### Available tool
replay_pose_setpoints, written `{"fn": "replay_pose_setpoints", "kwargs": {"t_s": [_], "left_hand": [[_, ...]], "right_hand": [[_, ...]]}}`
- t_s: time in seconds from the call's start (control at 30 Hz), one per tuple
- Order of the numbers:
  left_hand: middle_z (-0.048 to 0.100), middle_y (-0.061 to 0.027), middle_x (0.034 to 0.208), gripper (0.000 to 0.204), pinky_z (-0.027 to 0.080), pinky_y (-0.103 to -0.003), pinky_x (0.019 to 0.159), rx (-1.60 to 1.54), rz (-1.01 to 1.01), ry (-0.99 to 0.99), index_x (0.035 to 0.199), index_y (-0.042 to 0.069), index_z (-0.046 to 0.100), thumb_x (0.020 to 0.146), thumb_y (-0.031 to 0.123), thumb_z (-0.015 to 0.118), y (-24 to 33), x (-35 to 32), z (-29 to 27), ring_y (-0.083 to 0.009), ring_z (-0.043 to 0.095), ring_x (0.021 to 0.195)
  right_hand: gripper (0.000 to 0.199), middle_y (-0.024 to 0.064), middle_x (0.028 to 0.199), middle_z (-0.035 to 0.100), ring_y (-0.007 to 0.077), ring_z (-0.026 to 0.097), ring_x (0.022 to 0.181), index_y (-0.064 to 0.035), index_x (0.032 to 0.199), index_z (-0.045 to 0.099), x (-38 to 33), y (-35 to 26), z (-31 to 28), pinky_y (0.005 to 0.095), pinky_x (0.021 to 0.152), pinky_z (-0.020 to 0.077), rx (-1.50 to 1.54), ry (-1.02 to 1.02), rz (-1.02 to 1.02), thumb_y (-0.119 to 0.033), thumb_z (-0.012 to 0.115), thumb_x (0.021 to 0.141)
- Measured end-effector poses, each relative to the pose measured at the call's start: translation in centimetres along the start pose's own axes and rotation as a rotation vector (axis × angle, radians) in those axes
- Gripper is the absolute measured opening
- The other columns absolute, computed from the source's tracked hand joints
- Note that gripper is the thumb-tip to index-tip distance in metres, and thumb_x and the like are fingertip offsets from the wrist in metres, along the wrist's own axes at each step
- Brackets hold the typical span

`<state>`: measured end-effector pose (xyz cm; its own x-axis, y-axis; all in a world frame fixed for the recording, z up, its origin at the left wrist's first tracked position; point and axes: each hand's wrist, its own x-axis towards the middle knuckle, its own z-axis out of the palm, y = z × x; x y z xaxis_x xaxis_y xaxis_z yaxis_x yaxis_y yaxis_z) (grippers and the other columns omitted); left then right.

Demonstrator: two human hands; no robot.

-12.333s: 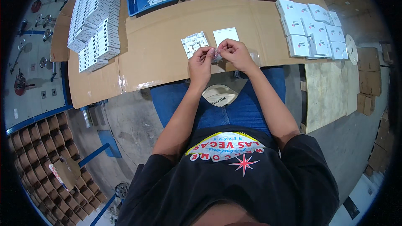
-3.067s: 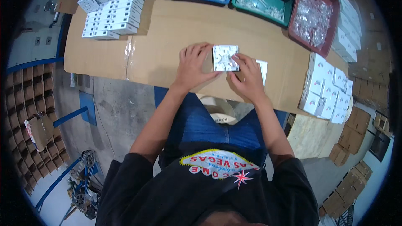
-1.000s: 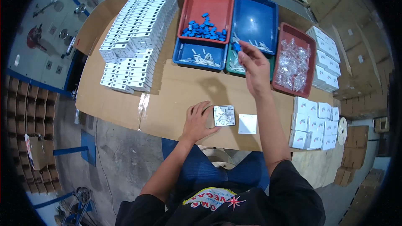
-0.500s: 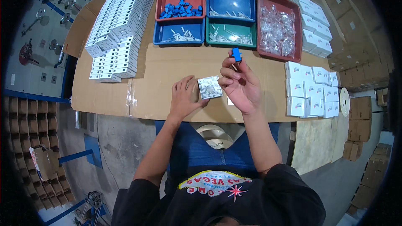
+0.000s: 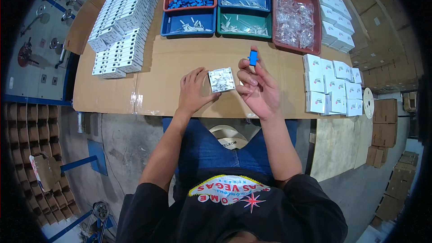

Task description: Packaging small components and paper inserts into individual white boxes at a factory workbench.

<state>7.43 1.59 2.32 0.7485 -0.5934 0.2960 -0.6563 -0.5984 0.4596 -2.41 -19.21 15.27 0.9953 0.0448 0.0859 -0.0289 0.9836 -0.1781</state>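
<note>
My left hand (image 5: 193, 91) grips a small square white plastic housing (image 5: 221, 80) by its left side and lower edge, above the cardboard-covered table (image 5: 166, 76). Its face is turned up and shows small pale parts, too fine to make out. To the right of it my right hand (image 5: 261, 87) is raised, palm partly up. A small blue plastic piece (image 5: 253, 58) with short side tabs stands pinched between its thumb and fingertips. The two hands are a short way apart.
Along the far side stand a red tray of blue pieces (image 5: 206, 7), blue trays (image 5: 166, 33) and a green tray (image 5: 220, 34) with white pieces, and a dark red tray (image 5: 275, 45) of clear plastic parts. White units (image 5: 121, 31) are stacked left, white boxes (image 5: 333, 85) right.
The whole view has shifted slightly, so the table sits higher in it. The housing's face shows more squarely, and the blue piece is more upright. Both hands keep their holds.
</note>
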Motion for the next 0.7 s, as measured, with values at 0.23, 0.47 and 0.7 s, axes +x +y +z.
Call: {"fn": "replay_pose_setpoints", "kwargs": {"t_s": [0.23, 0.47, 0.7], "left_hand": [[0.052, -0.0109, 0.143, 0.083, 0.030, -0.047, 0.114, -0.031, -0.023, -0.021, 0.137, 0.011, 0.057, 0.070, 0.053, 0.082, 0.3, 0.0, -0.5, -0.0293, 0.045, 0.135], [0.051, -0.0095, 0.143, 0.084, 0.030, -0.046, 0.114, -0.039, -0.037, -0.017, 0.138, 0.011, 0.056, 0.070, 0.053, 0.082, 0.1, 0.1, -0.6, -0.0283, 0.046, 0.134], [0.051, -0.0090, 0.143, 0.087, 0.030, -0.047, 0.114, -0.050, -0.041, -0.021, 0.139, 0.012, 0.055, 0.069, 0.057, 0.082, 0.0, 0.1, -0.6, -0.0273, 0.045, 0.135]], "right_hand": [[0.047, 0.0063, 0.118, 0.056, 0.0087, 0.042, 0.075, -0.0170, 0.153, 0.039, -0.1, -0.1, 0.1, 0.0224, 0.063, 0.0382, -0.014, 0.005, 0.027, -0.016, 0.047, 0.107], [0.047, 0.0048, 0.109, 0.062, 0.0060, 0.047, 0.072, -0.0065, 0.145, 0.051, 0.3, 0.0, 0.1, 0.0203, 0.060, 0.0399, -0.635, 0.224, -0.099, -0.007, 0.062, 0.099], [0.039, 0.0033, 0.105, 0.064, 0.0049, 0.048, 0.067, -0.0056, 0.128, 0.068, 1.3, 0.9, -2.3, 0.0213, 0.055, 0.0398, -1.510, 0.223, -0.349, -0.005, 0.075, 0.089]]}}
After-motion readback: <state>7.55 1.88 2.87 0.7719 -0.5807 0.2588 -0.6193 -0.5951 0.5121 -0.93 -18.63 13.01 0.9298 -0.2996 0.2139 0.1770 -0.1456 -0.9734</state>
